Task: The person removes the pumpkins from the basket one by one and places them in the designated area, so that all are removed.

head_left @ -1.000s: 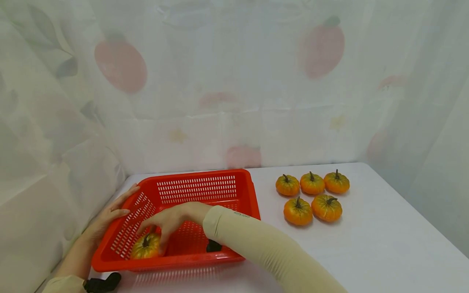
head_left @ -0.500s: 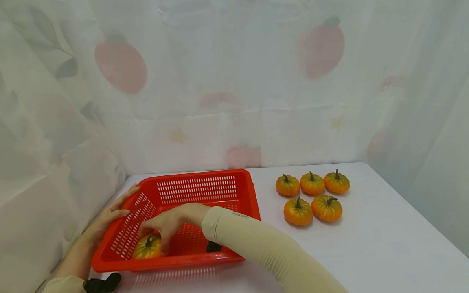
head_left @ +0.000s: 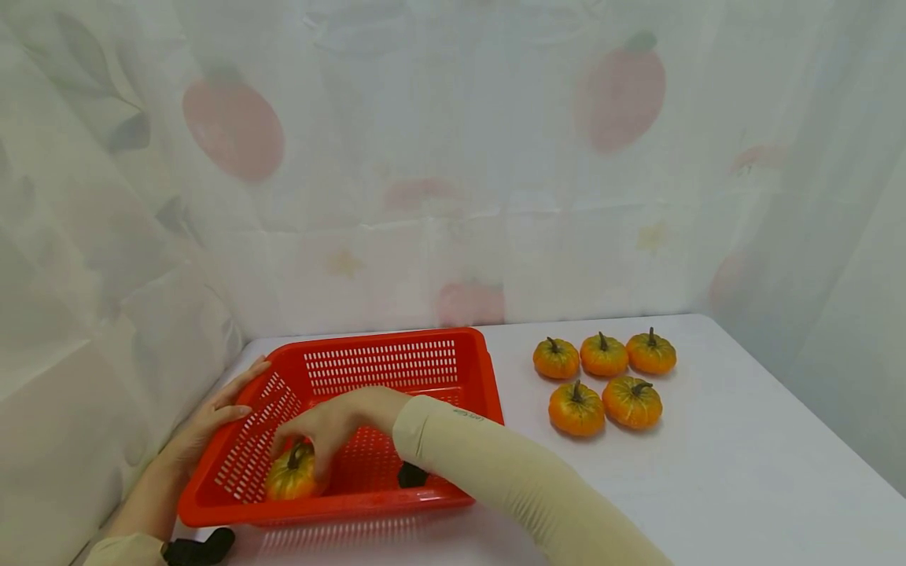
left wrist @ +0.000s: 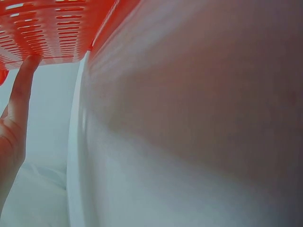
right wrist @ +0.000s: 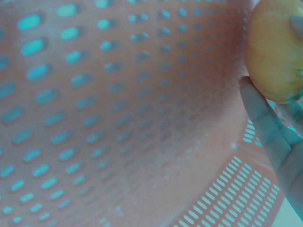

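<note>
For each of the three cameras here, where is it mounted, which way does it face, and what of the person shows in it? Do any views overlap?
Head: worn on the head, looking forward and down at the table, red basket and five loose pumpkins; both hands and beige sleeves show.
Left wrist: low beside the basket's outer wall, facing along the table edge; the left hand touches the wall.
Right wrist: inside the basket, facing its perforated wall; fingers of the right hand grip a pumpkin.
Shared: all three show the basket; head and right wrist share the gripped pumpkin.

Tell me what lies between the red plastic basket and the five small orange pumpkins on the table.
Nothing: in the head view, only bare white table separates the red plastic basket from the five small orange pumpkins.
</note>
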